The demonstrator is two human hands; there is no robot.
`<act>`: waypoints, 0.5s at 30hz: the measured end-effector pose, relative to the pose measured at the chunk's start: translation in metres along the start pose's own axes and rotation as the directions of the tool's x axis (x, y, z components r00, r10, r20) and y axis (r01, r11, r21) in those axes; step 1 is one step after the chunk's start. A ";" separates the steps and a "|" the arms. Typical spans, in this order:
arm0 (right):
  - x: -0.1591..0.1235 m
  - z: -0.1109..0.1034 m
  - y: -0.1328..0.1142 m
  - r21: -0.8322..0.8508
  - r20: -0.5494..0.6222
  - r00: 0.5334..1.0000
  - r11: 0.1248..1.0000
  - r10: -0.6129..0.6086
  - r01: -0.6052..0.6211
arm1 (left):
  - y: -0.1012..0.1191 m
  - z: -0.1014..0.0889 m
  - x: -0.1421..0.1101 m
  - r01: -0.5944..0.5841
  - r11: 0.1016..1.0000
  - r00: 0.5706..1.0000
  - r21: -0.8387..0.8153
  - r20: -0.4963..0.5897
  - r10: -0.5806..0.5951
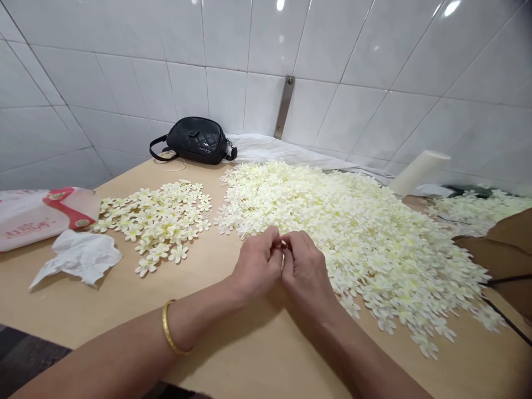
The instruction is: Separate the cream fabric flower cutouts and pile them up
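My left hand (pixel 256 265) and my right hand (pixel 306 267) meet at the middle of the wooden table (pixel 124 299), fingertips pinched together on a small pale piece that I cannot make out. A gold bangle (pixel 169 328) circles my left wrist. Just beyond my hands spreads a big heap of cream artificial flowers (pixel 344 233). A smaller, flatter group of the same flowers (pixel 162 219) lies to the left of it.
A black quilted bag (pixel 195 139) rests against the tiled wall. A crumpled tissue (pixel 78 256) and a red-and-white plastic packet (pixel 37 215) lie at the left. A white roll (pixel 419 172) and more flowers (pixel 477 210) lie at the right, with black cables (pixel 505 280).
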State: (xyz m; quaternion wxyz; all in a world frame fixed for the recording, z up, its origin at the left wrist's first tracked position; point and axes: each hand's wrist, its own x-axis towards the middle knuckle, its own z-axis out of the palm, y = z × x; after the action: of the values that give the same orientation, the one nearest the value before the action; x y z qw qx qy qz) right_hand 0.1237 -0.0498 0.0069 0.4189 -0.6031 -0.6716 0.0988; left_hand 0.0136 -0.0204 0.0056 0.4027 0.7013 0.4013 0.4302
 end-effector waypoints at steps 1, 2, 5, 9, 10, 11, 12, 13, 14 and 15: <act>0.000 0.003 -0.002 -0.070 -0.071 0.994 0.994 -0.085 0.080 | 0.001 0.000 0.000 0.008 0.998 1.000 -0.059 -0.022 -0.010; 0.000 0.004 -0.002 -0.107 -0.118 0.982 0.985 -0.151 0.138 | 0.002 0.000 0.002 0.040 0.988 0.999 -0.149 -0.023 -0.044; 0.003 0.003 -0.001 -0.107 -0.193 0.953 0.971 -0.233 0.216 | 0.003 -0.009 0.009 0.242 0.862 0.970 -0.446 0.095 -0.223; 0.004 -0.003 0.003 -0.093 -0.220 0.939 0.964 -0.265 0.250 | -0.002 -0.018 0.016 0.448 0.666 0.894 -0.597 0.301 -0.332; 0.003 -0.004 0.003 -0.092 -0.209 0.936 0.958 -0.285 0.271 | -0.003 -0.019 0.016 0.459 0.660 0.888 -0.595 0.335 -0.315; 0.003 -0.005 0.004 -0.091 -0.198 0.930 0.950 -0.310 0.297 | -0.004 -0.019 0.016 0.459 0.665 0.885 -0.589 0.365 -0.287; 0.002 -0.005 0.003 -0.093 -0.193 0.921 0.941 -0.338 0.326 | -0.004 -0.018 0.015 0.449 0.673 0.886 -0.587 0.390 -0.251; 0.002 -0.005 0.003 -0.101 -0.198 0.910 0.932 -0.363 0.349 | -0.003 -0.017 0.014 0.434 0.678 0.888 -0.594 0.408 -0.212; 0.002 -0.005 0.002 -0.115 -0.214 0.900 0.925 -0.380 0.363 | -0.002 -0.016 0.013 0.418 0.674 0.892 -0.609 0.418 -0.175; 0.001 -0.005 0.001 -0.131 -0.238 0.889 0.920 -0.390 0.369 | -0.001 -0.015 0.012 0.402 0.665 0.896 -0.630 0.420 -0.145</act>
State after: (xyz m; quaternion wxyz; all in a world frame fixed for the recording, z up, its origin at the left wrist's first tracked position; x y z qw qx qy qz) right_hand 0.1285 -0.0503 0.0100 0.4891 -0.4845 -0.7194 -0.0923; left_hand 0.0032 -0.0060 0.0122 0.7610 0.4872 0.2352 0.3579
